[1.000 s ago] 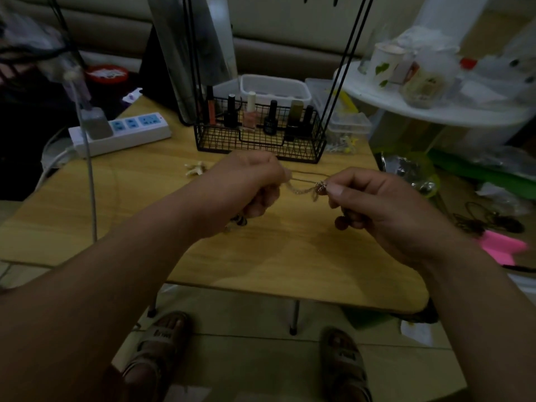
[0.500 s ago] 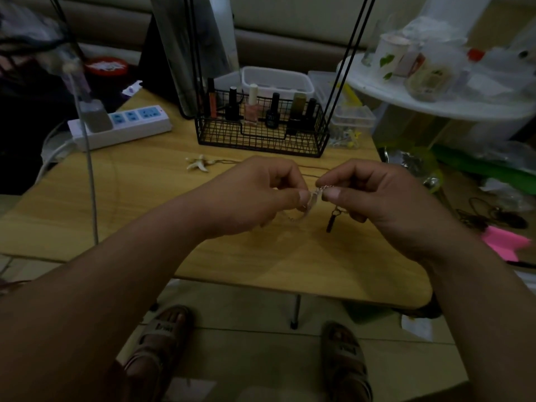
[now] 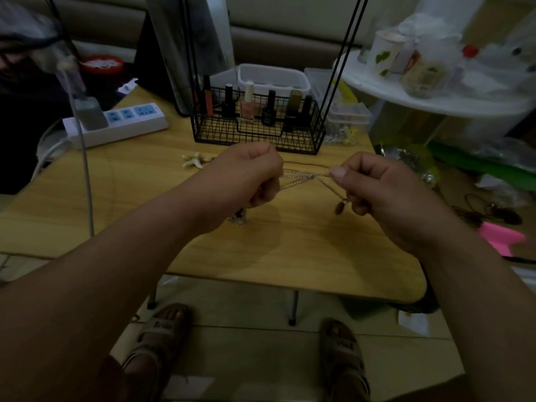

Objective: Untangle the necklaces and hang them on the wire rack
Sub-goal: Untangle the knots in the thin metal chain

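Note:
Thin silvery necklace chains [image 3: 301,178] stretch taut between my two hands above the wooden table [image 3: 145,204]. My left hand [image 3: 246,178] grips one bundle of strands in curled fingers, and a dark pendant [image 3: 240,217] dangles below it. My right hand [image 3: 377,184] pinches the other end between thumb and forefinger; a brown oval pendant [image 3: 340,206] hangs under it. The black wire rack [image 3: 258,132] stands just beyond the hands, its tall uprights [image 3: 343,53] rising out of frame. A thin brown cord [image 3: 304,163] lies on the table behind the chains.
Nail polish bottles [image 3: 249,103] fill the rack's basket. A white power strip [image 3: 116,126] lies at the back left with a cable [image 3: 84,158] hanging in front. A small white starfish charm [image 3: 195,161] rests left of the hands. Clutter crowds a white shelf [image 3: 435,91] at right.
My hands have pulled apart, drawing the chains out from a small clump into taut, spread strands. The brown pendant now hangs under my right hand.

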`<act>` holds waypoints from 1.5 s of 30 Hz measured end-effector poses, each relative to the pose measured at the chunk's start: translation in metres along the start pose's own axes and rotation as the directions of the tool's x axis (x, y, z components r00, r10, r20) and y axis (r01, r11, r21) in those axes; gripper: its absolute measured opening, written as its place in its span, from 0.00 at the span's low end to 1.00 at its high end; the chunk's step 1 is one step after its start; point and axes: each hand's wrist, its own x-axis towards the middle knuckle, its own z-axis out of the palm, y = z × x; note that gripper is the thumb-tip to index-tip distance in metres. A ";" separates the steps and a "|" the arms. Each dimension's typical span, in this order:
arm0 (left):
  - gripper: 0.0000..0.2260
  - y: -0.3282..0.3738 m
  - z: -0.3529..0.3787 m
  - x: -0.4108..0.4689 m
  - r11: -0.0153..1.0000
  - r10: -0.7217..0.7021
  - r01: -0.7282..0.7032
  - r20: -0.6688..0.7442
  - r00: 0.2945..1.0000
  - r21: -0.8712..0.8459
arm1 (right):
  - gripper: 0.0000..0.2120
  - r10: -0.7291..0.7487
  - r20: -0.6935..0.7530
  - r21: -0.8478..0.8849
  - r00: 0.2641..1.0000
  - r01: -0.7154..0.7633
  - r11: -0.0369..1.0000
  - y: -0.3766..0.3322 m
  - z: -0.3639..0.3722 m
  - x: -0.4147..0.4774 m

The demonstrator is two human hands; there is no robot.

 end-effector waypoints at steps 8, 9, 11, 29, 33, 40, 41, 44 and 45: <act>0.07 -0.002 0.005 0.000 0.999 0.002 -0.002 -0.003 1.000 -0.053 | 0.12 0.118 0.002 0.538 0.993 -0.100 0.837 -0.003 0.009 0.006; 0.07 -0.004 0.005 0.001 0.999 0.007 -0.007 0.016 1.000 -0.046 | 0.09 0.129 -0.008 0.560 0.992 -0.103 0.822 -0.003 0.010 0.007; 0.09 -0.005 0.004 0.002 1.000 0.006 -0.005 0.043 0.999 -0.022 | 0.07 0.138 0.001 0.589 0.990 -0.112 0.800 -0.004 0.010 0.007; 0.06 -0.006 0.012 -0.005 0.997 0.074 -0.073 0.181 0.981 -0.012 | 0.06 0.069 0.090 0.644 0.994 -0.111 0.757 -0.012 0.014 0.003; 0.09 -0.004 0.015 -0.006 0.996 0.095 -0.093 0.216 0.972 -0.019 | 0.07 0.047 0.122 0.614 0.991 -0.113 0.781 -0.010 0.016 0.002; 0.04 -0.003 0.014 -0.006 0.996 0.093 -0.091 0.236 0.967 -0.022 | 0.10 0.038 0.143 0.592 0.989 -0.116 0.798 -0.009 0.015 0.001; 0.05 -0.003 0.013 -0.006 0.996 0.087 -0.086 0.238 0.967 -0.015 | 0.10 0.044 0.132 0.574 0.990 -0.113 0.811 -0.009 0.015 0.001; 0.05 -0.003 0.010 -0.007 0.997 0.076 -0.070 0.244 0.967 -0.031 | 0.06 0.054 0.068 0.489 0.996 -0.080 0.869 -0.007 0.014 0.001; 0.04 -0.003 0.010 -0.007 0.997 0.072 -0.062 0.248 0.966 -0.047 | 0.06 0.053 0.045 0.452 0.998 -0.068 0.890 -0.006 0.014 0.001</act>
